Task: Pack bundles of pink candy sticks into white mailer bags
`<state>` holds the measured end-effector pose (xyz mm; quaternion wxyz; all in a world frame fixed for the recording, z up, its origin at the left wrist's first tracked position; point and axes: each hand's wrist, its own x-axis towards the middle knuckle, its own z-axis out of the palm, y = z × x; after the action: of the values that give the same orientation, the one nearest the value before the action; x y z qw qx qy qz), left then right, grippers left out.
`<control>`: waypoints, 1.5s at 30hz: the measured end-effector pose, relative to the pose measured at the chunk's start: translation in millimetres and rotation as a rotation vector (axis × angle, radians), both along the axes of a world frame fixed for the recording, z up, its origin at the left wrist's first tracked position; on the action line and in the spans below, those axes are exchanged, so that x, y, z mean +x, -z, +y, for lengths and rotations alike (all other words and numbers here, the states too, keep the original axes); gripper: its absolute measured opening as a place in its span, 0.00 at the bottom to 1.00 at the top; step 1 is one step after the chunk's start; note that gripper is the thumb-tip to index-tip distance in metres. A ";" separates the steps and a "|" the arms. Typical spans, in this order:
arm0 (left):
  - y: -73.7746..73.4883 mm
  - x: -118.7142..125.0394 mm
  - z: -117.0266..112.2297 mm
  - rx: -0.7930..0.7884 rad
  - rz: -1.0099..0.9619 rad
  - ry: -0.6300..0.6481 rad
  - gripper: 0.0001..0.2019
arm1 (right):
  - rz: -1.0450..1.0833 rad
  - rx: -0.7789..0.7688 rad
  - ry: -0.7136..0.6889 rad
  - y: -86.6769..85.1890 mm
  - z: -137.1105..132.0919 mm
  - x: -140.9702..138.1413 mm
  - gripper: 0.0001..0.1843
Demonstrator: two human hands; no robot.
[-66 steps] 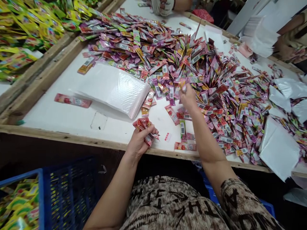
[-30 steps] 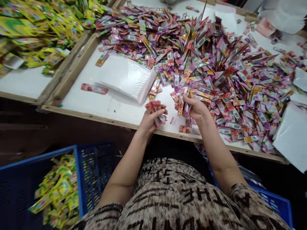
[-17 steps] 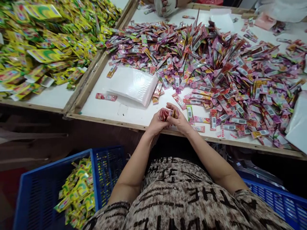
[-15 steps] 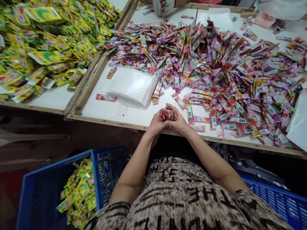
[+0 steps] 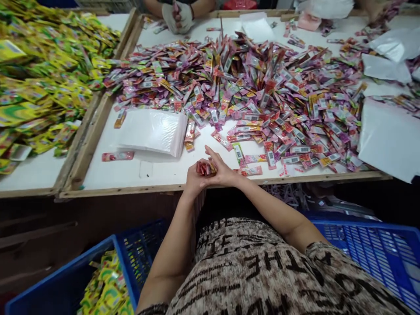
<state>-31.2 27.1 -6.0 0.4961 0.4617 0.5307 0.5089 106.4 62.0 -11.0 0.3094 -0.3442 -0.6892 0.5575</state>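
Note:
Just above the table's front edge, both my hands are together around a small bundle of stick packets [image 5: 205, 168], pink, red and yellowish ends up. My left hand [image 5: 193, 180] is closed round its left side. From the right, my right hand [image 5: 223, 171] grips the bundle too, thumb across the near side and one finger raised away. Loose stick packets [image 5: 238, 153] lie right beside my right hand. Beyond them spreads a large heap of pink and purple stick packets [image 5: 243, 83]. A white padded bag [image 5: 151, 131] lies flat, ahead and to the left of my hands.
Wooden strips [image 5: 95, 127] edge the table; yellow packets [image 5: 49, 83] are piled past the left divider. White bags [image 5: 390, 135] lie at right. Across the table are another person's gloved hands [image 5: 178, 18]. Blue crates [image 5: 114, 262] stand below, the left one holding yellow packets.
The camera view has shifted right. The packets, earlier in two clusters between my hands, are now gathered in one bundle. The other person's gloved hands are more fully in view.

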 end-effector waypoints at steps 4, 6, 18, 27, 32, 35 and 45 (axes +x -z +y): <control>-0.6 7.0 0.6 0.035 -0.136 -0.188 0.18 | -0.186 0.162 0.088 -10.3 -20.9 13.2 0.52; -2.9 8.1 4.6 -0.006 -0.258 -0.322 0.19 | -0.304 0.286 0.111 -12.6 -32.7 36.1 0.27; -13.4 -0.9 21.1 -0.235 -0.430 -0.213 0.26 | -0.926 0.313 0.374 -32.7 12.3 125.6 0.10; -11.9 -9.0 15.9 -0.327 -0.539 -0.225 0.24 | -0.892 0.292 0.367 -55.8 112.3 86.6 0.15; -15.2 -9.6 16.2 -0.382 -0.550 -0.221 0.25 | -1.042 0.613 0.555 -61.0 218.9 74.6 0.13; -15.9 -10.7 15.8 -0.408 -0.569 -0.215 0.25 | -1.006 0.659 0.535 -61.4 247.5 75.4 0.08; -18.6 -13.4 13.8 -0.464 -0.612 -0.216 0.25 | 0.117 0.273 0.739 -105.8 285.5 125.2 0.14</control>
<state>-44.6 40.9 12.5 0.6662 0.1058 0.5046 0.5388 231.6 347.4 94.8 0.5707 -0.4923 -0.5679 0.3308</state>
